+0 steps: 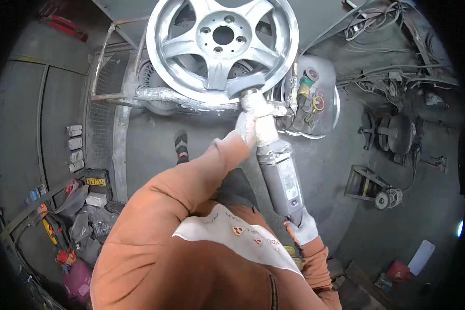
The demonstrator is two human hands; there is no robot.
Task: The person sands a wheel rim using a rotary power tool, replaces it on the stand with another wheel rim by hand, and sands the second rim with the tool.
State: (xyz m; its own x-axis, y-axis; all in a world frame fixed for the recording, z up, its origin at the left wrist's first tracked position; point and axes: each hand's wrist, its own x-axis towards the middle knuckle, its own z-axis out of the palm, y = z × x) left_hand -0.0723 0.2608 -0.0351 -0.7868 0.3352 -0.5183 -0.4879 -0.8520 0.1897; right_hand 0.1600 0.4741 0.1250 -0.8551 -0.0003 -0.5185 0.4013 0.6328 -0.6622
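I have the five-spoke alloy wheel (218,63) at twelve o'clock, its face turned up toward my view, resting against a pipe frame (163,94), which I judge serves to prop it within easy reach. Both gloved hands are closed on one large angle grinder (281,178), which runs from about one o'clock down to five. The left hand (247,126) wraps the white-coated front end close behind the disc (246,85), presumably to steer it; its fingers are partly hidden from me. The right hand (306,230), at half past four, grips the tail, likely to carry the weight and steady the body. I see the disc over the wheel's rim at its own five o'clock, but cannot tell whether it touches the metal. At two o'clock, a small table (329,72) keeps a smaller green-headed power tool (308,81) and yellow-handled scissors (318,105) close by the wheel, probably for quick pick-up. Between eight and nine o'clock, a DeWalt case (96,181) sits off to the side.
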